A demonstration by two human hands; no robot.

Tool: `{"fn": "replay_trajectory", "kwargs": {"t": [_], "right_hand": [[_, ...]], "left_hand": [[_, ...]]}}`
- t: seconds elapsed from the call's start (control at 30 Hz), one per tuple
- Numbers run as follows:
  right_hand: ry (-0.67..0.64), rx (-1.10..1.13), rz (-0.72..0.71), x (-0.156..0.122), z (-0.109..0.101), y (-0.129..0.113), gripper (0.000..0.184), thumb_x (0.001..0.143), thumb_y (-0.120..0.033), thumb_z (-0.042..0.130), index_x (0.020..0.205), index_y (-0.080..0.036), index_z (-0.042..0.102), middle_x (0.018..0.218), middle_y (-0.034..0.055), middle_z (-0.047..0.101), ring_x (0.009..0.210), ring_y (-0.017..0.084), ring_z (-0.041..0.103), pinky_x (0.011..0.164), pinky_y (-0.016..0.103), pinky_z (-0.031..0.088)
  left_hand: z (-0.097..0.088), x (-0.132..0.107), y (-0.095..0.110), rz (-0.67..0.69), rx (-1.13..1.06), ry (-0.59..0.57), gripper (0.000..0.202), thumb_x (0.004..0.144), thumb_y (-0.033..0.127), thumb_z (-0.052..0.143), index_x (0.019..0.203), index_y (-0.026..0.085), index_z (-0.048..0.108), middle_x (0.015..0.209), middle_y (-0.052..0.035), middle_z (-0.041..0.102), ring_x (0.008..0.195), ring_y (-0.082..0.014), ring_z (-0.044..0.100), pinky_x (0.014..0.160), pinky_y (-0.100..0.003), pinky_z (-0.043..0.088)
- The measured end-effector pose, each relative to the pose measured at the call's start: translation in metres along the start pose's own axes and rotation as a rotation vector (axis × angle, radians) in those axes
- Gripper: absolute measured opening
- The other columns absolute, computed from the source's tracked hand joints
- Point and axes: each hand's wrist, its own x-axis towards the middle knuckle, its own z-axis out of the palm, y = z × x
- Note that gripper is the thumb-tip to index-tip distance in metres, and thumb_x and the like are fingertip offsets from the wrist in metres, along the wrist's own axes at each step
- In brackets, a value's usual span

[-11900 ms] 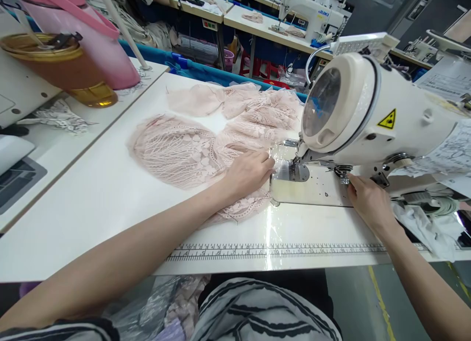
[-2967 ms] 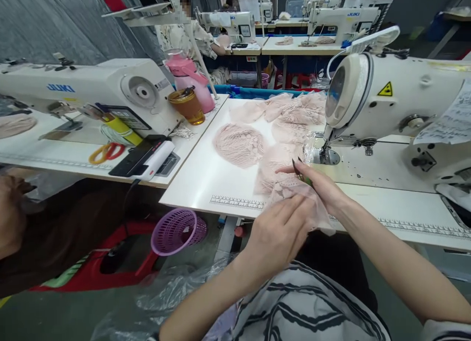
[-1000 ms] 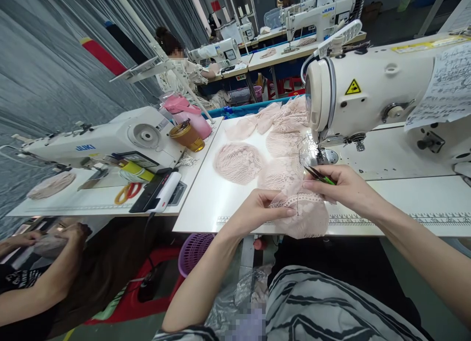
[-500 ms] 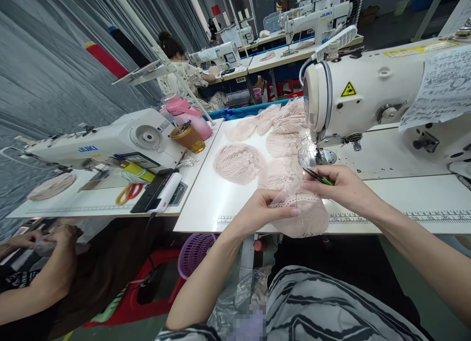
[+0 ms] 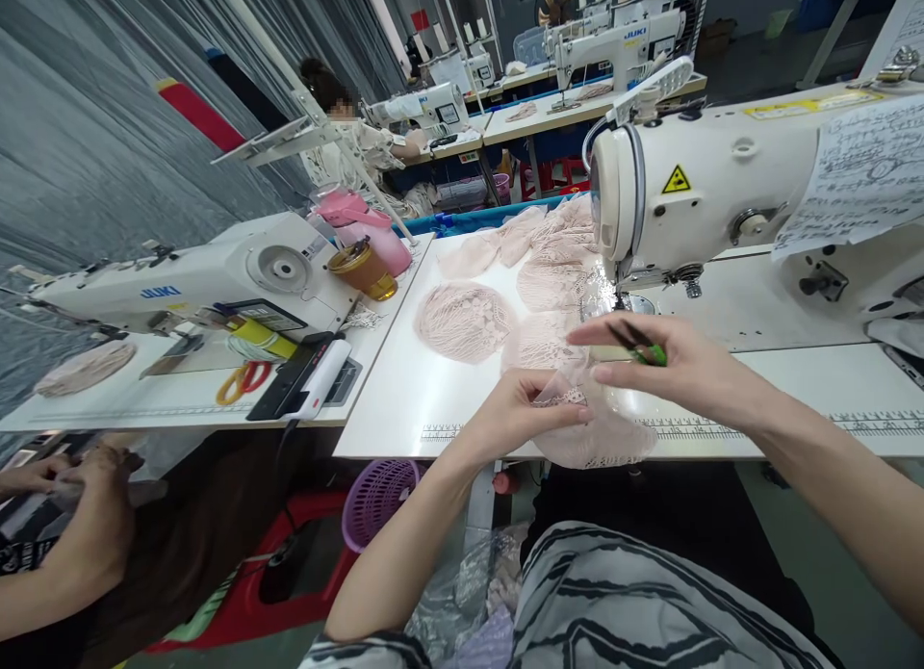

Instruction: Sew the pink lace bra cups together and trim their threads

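My left hand (image 5: 521, 416) pinches the scalloped edge of a pale pink lace piece (image 5: 601, 432) held over the front edge of the white sewing table (image 5: 433, 404). My right hand (image 5: 668, 366) is just right of it, above the lace, holding small green-handled thread snips (image 5: 635, 343) whose dark blades point left; its fingers are partly stretched. The white sewing machine (image 5: 714, 188) stands right behind my hands. More pink lace pieces (image 5: 466, 320) lie on the table to the left of the needle.
A second JUKI machine (image 5: 217, 274) stands on the table to my left, with orange-handled scissors (image 5: 240, 380), a brown cup (image 5: 363, 269) and a pink bottle (image 5: 368, 228). A co-worker's hands (image 5: 79, 515) are at bottom left. A purple basket (image 5: 379, 501) sits on the floor.
My right hand has lifted slightly with the snips and its fingers have spread above the lace. My left hand keeps its pinch on the lace edge. The view has barely shifted.
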Motion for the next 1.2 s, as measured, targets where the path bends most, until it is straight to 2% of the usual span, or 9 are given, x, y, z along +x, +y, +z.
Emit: {"fn": "replay_trajectory", "kwargs": {"t": [0.07, 0.13, 0.2, 0.27, 0.4, 0.5, 0.73, 1.07, 1.2], "right_hand": [[-0.175, 0.048, 0.08, 0.005, 0.001, 0.006, 0.045, 0.074, -0.051, 0.072, 0.111, -0.025, 0.067, 0.088, 0.0033, 0.065, 0.079, 0.016, 0.059, 0.066, 0.027, 0.047], [-0.326, 0.13, 0.174, 0.011, 0.002, 0.017, 0.041, 0.077, -0.052, 0.069, 0.106, -0.023, 0.067, 0.063, -0.0042, 0.049, 0.051, 0.008, 0.041, 0.047, 0.021, 0.031], [-0.427, 0.24, 0.231, 0.014, 0.0, 0.027, 0.036, 0.079, -0.052, 0.068, 0.094, -0.019, 0.064, 0.055, -0.0095, 0.029, 0.045, 0.004, 0.019, 0.042, 0.021, 0.014], [-0.455, 0.318, 0.253, 0.014, -0.001, 0.034, 0.034, 0.077, -0.048, 0.071, 0.081, -0.017, 0.059, 0.055, -0.0107, 0.024, 0.046, 0.004, 0.013, 0.043, 0.021, 0.01], [-0.413, 0.333, 0.309, 0.009, -0.004, 0.038, 0.039, 0.066, -0.038, 0.082, 0.068, -0.017, 0.048, 0.056, -0.0102, 0.028, 0.048, 0.003, 0.016, 0.044, 0.021, 0.011], [-0.365, 0.316, 0.322, 0.006, -0.005, 0.039, 0.038, 0.064, -0.037, 0.083, 0.069, -0.016, 0.051, 0.056, -0.01, 0.031, 0.048, 0.002, 0.018, 0.044, 0.02, 0.011], [-0.296, 0.377, 0.344, 0.003, -0.005, 0.037, 0.038, 0.061, -0.034, 0.085, 0.076, -0.016, 0.054, 0.056, -0.0111, 0.031, 0.046, 0.001, 0.018, 0.043, 0.02, 0.01], [-0.256, 0.372, 0.311, -0.002, -0.014, 0.041, 0.04, 0.065, -0.035, 0.083, 0.071, -0.018, 0.049, 0.057, -0.0104, 0.029, 0.047, 0.002, 0.018, 0.044, 0.022, 0.01], [-0.155, 0.299, 0.313, -0.004, -0.024, 0.042, 0.042, 0.064, -0.043, 0.083, 0.065, -0.018, 0.049, 0.054, -0.0099, 0.024, 0.047, 0.003, 0.018, 0.047, 0.024, 0.01]], "left_hand": [[0.001, 0.0, 0.0, 0.024, -0.014, -0.038, 0.024, 0.072, 0.04, 0.077, 0.073, 0.017, 0.071, 0.071, -0.001, 0.062, 0.069, -0.0131, 0.054, 0.066, -0.026, 0.042], [0.001, -0.001, 0.0, 0.034, 0.001, -0.051, 0.021, 0.075, 0.039, 0.075, 0.072, 0.018, 0.072, 0.067, -0.0003, 0.06, 0.066, -0.0127, 0.053, 0.065, -0.027, 0.041], [0.0, -0.002, 0.001, 0.027, 0.024, -0.046, 0.026, 0.077, 0.039, 0.072, 0.063, 0.018, 0.068, 0.058, 0.0026, 0.05, 0.057, -0.0098, 0.044, 0.058, -0.025, 0.036], [-0.001, -0.003, 0.001, 0.01, 0.023, -0.036, 0.033, 0.079, 0.04, 0.071, 0.056, 0.017, 0.063, 0.054, 0.0042, 0.041, 0.053, -0.008, 0.036, 0.053, -0.024, 0.03], [-0.002, -0.003, 0.002, -0.018, -0.008, -0.007, 0.031, 0.079, 0.042, 0.07, 0.061, 0.017, 0.066, 0.06, 0.0018, 0.049, 0.058, -0.0097, 0.042, 0.055, -0.023, 0.033], [-0.003, -0.002, 0.0, -0.02, -0.044, 0.003, 0.028, 0.081, 0.043, 0.068, 0.068, 0.018, 0.071, 0.068, 0.0002, 0.057, 0.064, -0.011, 0.048, 0.061, -0.024, 0.037], [-0.009, -0.001, -0.011, -0.022, -0.086, 0.037, 0.033, 0.083, 0.04, 0.068, 0.063, 0.014, 0.061, 0.065, 0.0032, 0.046, 0.062, -0.0078, 0.041, 0.058, -0.021, 0.031], [-0.014, 0.003, -0.011, 0.007, -0.162, 0.058, 0.027, 0.082, 0.039, 0.069, 0.073, 0.015, 0.061, 0.067, 0.0033, 0.054, 0.063, -0.0074, 0.047, 0.063, -0.019, 0.039], [-0.015, 0.008, -0.008, -0.001, -0.145, 0.051, 0.025, 0.08, 0.04, 0.071, 0.08, 0.016, 0.064, 0.072, 0.0017, 0.059, 0.066, -0.0083, 0.052, 0.065, -0.02, 0.041]]}}
